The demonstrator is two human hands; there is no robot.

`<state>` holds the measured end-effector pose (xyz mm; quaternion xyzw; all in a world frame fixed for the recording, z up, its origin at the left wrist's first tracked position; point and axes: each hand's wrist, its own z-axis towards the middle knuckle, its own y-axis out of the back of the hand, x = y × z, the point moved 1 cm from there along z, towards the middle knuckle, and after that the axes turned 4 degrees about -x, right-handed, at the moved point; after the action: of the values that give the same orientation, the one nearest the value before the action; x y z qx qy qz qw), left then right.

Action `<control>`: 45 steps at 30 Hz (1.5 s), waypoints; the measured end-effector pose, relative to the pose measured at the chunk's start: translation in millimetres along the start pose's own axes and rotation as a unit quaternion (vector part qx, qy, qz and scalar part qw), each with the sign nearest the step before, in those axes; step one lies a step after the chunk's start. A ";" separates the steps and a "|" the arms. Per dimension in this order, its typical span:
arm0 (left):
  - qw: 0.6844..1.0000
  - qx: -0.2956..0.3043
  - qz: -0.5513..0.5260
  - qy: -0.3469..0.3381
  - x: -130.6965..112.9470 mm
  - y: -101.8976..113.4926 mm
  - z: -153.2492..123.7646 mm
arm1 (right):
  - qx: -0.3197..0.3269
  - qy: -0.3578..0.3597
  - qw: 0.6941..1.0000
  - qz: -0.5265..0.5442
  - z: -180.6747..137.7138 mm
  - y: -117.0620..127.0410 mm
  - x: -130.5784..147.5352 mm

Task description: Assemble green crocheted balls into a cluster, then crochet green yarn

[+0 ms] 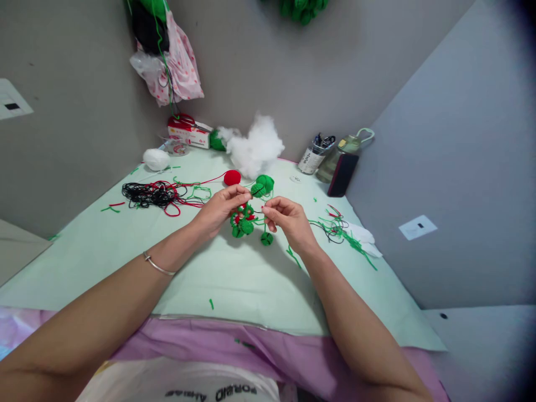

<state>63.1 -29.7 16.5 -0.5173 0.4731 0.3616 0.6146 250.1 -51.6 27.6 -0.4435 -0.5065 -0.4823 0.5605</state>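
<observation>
My left hand is closed, its thumb and fingertips pinching the edge of a small green crocheted piece marked with a dark line. Below those fingers hangs a cluster of green, red and white crocheted pieces. Another small green crocheted ball dangles on a green strand under my right hand. That hand is closed in a pinch just right of the cluster; whatever lies between its fingertips is too small to make out. Right behind the pinched piece sits a green yarn ball.
Behind my hands are a red yarn ball and white stuffing. Tangled black and red yarn lies left, near a white yarn ball. Scissors rest on a box. Rightward are a phone, a bottle and yarn scraps.
</observation>
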 end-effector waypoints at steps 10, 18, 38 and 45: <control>0.998 0.049 -0.029 0.025 2.8 -2.4 -1.2 | 0.030 0.025 0.997 -0.066 1.0 -4.1 -8.7; 0.999 0.027 -0.038 0.016 4.0 -0.5 1.7 | -0.005 -0.015 0.997 -0.082 1.5 -3.0 -2.3; 0.995 0.055 -0.072 0.042 1.3 3.6 2.0 | -0.070 0.082 0.980 -0.167 0.4 5.9 -2.4; 0.995 0.072 -0.024 0.060 -1.7 1.2 -1.5 | -0.109 0.291 0.868 -0.388 -7.1 6.8 -3.9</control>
<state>61.2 -30.9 17.8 -0.5036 0.5214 0.2797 0.6295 257.7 -57.2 23.0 -0.1088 -0.3959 -0.8200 0.3987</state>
